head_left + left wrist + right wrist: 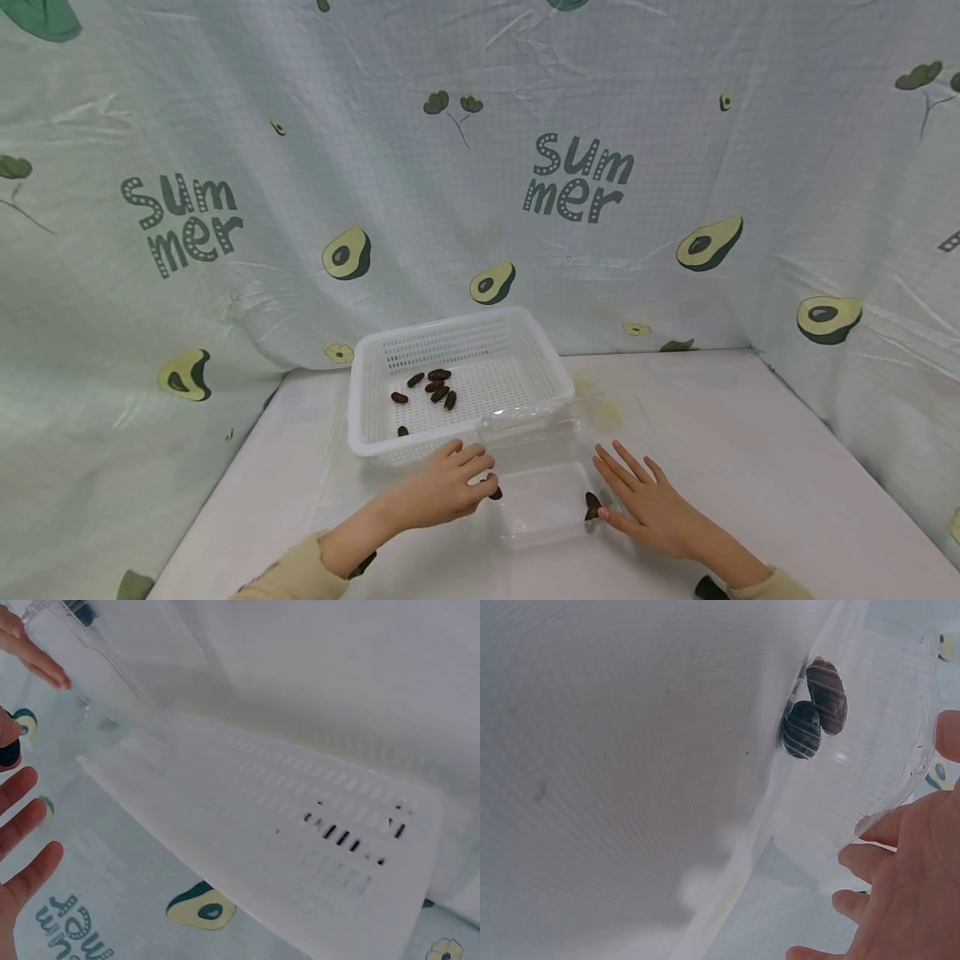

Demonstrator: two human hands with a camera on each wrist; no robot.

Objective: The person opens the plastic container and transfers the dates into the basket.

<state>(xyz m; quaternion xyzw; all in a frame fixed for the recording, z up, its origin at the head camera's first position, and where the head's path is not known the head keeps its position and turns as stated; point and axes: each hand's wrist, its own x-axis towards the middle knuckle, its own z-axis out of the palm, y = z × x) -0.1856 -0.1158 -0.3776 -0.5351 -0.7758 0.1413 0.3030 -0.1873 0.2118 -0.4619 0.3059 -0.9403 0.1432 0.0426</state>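
A dark brown date [496, 493] is pinched between the thumb and forefinger of my left hand [437, 490], at the left edge of a clear plastic box [543, 492]. In the left wrist view this date [10, 752] shows partly, and the other fingers [22, 829] are spread. Two dates [827, 696] lie against each other in the box's near right corner. At the box's right side rests my right hand [660, 510], fingers spread and nearly straight, touching the plastic edge. The box's lid [528, 423] stands raised at the back.
A white perforated basket [356, 408] stands behind the box, to the left, with several dates [439, 394] on its floor. The box's lid is against the basket's front right corner. A printed sheet [420, 192] hangs behind the pale tabletop [750, 450].
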